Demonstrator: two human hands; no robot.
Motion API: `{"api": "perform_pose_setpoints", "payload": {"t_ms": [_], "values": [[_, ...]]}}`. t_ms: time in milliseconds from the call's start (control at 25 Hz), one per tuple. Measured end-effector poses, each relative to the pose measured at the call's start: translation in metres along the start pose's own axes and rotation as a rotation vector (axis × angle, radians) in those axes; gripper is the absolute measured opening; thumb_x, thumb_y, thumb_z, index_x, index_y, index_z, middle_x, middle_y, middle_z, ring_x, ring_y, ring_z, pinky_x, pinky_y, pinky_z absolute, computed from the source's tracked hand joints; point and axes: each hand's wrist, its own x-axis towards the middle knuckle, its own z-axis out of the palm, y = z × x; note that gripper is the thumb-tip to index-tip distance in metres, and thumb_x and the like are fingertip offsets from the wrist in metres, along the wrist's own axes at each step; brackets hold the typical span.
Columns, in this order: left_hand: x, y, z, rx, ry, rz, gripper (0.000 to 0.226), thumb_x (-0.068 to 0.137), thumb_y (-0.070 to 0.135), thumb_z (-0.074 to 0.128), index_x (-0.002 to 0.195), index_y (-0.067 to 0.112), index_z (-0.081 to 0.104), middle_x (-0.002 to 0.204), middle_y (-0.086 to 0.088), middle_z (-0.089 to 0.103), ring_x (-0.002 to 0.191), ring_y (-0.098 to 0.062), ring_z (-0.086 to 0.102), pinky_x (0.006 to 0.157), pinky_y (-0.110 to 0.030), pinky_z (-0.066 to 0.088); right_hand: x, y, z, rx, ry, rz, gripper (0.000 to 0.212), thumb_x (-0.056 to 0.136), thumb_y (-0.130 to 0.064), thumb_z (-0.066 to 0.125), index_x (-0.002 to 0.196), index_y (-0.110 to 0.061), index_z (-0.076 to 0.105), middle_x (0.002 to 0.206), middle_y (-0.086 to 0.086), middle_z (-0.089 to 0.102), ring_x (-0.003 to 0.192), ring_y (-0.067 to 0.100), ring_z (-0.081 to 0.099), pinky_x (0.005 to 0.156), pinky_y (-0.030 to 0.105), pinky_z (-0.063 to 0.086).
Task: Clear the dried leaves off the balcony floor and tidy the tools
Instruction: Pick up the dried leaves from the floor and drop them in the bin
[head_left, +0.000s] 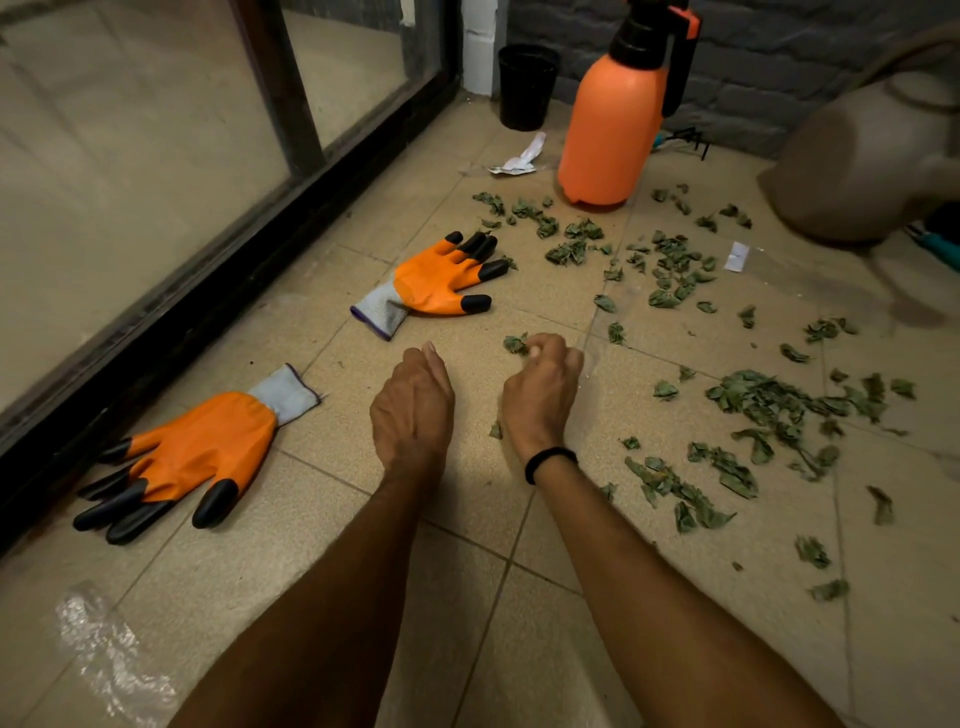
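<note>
The dried leaves (769, 400) lie scattered over the tiled floor (467, 623), mostly right of and beyond the hands, thickest in a heap at the right and thinner toward the far orange sprayer (608, 124). They are too many to count, easily several dozen. They look curled, feather-light and brittle, so they will likely crumble if squeezed. Sweeping them together with flat fingers and lifting loose handfuls looks better than picking them up singly. The right hand (543, 389) is curled, thumb and forefinger closing on a single leaf (516, 344) just beyond it; whether the leaf is off the floor I cannot tell. The left hand (413, 410) is held released beside it, fingers straight and together, slightly cupped, its palm hidden. The tools number two clawed gloves, the near glove (202, 447) at the left by the window frame and the far glove (436, 283) just beyond the hands. Both are soft and limp, best taken by the grey cuff. There is one sprayer, probably heavy if filled, to be lifted by its top handle. One small rake (685, 137) lies behind it, and one teal-handled tool (935, 252) lies at the right edge. One black pot (525, 85) stands in the far corner.
</note>
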Motion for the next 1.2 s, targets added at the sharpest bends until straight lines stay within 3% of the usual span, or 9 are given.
{"api": "perform_pose_setpoints", "payload": {"t_ms": [160,280,360,520,600,720,840,1040,1200], "values": [[0.0,0.0,0.001,-0.055,-0.03,-0.063,0.034,0.109,0.036,0.023,0.105,0.016,0.05,0.079,-0.001,0.053,0.062,-0.016,0.051,0.057,-0.036,0.045,0.026,0.003,0.004,-0.284,-0.277,-0.179,0.032,0.101,-0.019,0.05,0.132,-0.012,0.05,0.127,0.013,0.04,0.112,0.026,0.042,0.093,0.031,0.041],[0.0,0.0,-0.003,-0.11,-0.06,-0.061,0.018,0.107,0.025,0.034,0.115,0.017,0.048,0.091,-0.001,0.055,0.071,-0.019,0.056,0.065,-0.041,0.053,0.028,0.007,0.011,-0.363,-0.295,-0.272,0.013,0.1,-0.013,0.049,0.109,-0.015,0.057,0.117,0.01,0.047,0.107,0.028,0.046,0.086,0.032,0.042],[-0.002,0.0,-0.005,-0.146,-0.051,-0.035,0.017,0.106,0.022,0.036,0.118,0.018,0.048,0.095,0.001,0.05,0.072,-0.018,0.057,0.064,-0.04,0.052,0.026,0.006,0.004,-0.158,-0.253,-0.066,0.019,0.094,0.001,0.047,0.097,-0.015,0.058,0.11,0.007,0.054,0.102,0.026,0.053,0.079,0.027,0.042],[0.0,-0.004,-0.003,-0.164,-0.02,0.066,0.024,0.109,0.033,0.028,0.104,0.02,0.048,0.085,0.001,0.053,0.064,-0.015,0.049,0.055,-0.034,0.038,0.007,-0.008,-0.043,0.608,-0.254,0.552,0.023,0.099,0.0,0.044,0.103,-0.012,0.062,0.098,0.005,0.066,0.084,0.012,0.062,0.073,0.021,0.051],[-0.002,-0.005,-0.002,-0.127,-0.038,0.117,0.034,0.109,0.042,0.026,0.097,0.02,0.049,0.082,0.0,0.052,0.062,-0.011,0.043,0.056,-0.031,0.031,-0.01,-0.013,-0.078,0.881,-0.272,0.7,0.029,0.097,0.007,0.038,0.106,-0.005,0.063,0.084,0.006,0.064,0.068,0.01,0.054,0.06,0.019,0.046],[-0.001,-0.004,-0.003,-0.141,-0.099,0.175,0.04,0.107,0.048,0.028,0.095,0.02,0.054,0.083,0.0,0.053,0.064,-0.01,0.045,0.059,-0.029,0.031,-0.022,-0.01,-0.117,1.004,-0.228,0.805,0.027,0.095,0.005,0.039,0.103,0.0,0.064,0.074,0.005,0.058,0.06,0.011,0.048,0.051,0.019,0.038],[-0.012,-0.003,-0.008,-0.157,-0.219,0.283,0.042,0.107,0.046,0.032,0.101,0.016,0.06,0.091,-0.003,0.057,0.081,-0.02,0.056,0.068,-0.031,0.039,-0.036,-0.001,-0.136,0.813,-0.211,0.757,0.016,0.098,-0.009,0.051,0.094,-0.005,0.066,0.067,0.002,0.052,0.054,0.009,0.043,0.043,0.018,0.033],[-0.064,0.002,-0.002,-0.155,-0.339,0.412,0.04,0.1,0.054,0.045,0.106,0.019,0.063,0.097,-0.002,0.057,0.09,-0.019,0.054,0.073,-0.031,0.04,-0.063,0.023,-0.131,0.269,-0.217,0.427,0.025,0.1,-0.034,0.054,0.098,-0.014,0.069,0.09,-0.002,0.068,0.082,0.013,0.062,0.074,0.027,0.048],[-0.067,0.002,-0.002,-0.14,-0.329,0.409,0.038,0.099,0.049,0.053,0.111,0.014,0.063,0.098,-0.004,0.057,0.092,-0.021,0.054,0.074,-0.033,0.041,-0.079,0.038,-0.132,-0.089,-0.097,0.189,0.029,0.097,-0.039,0.059,0.109,-0.013,0.062,0.107,0.005,0.056,0.093,0.017,0.053,0.074,0.021,0.035]]}}
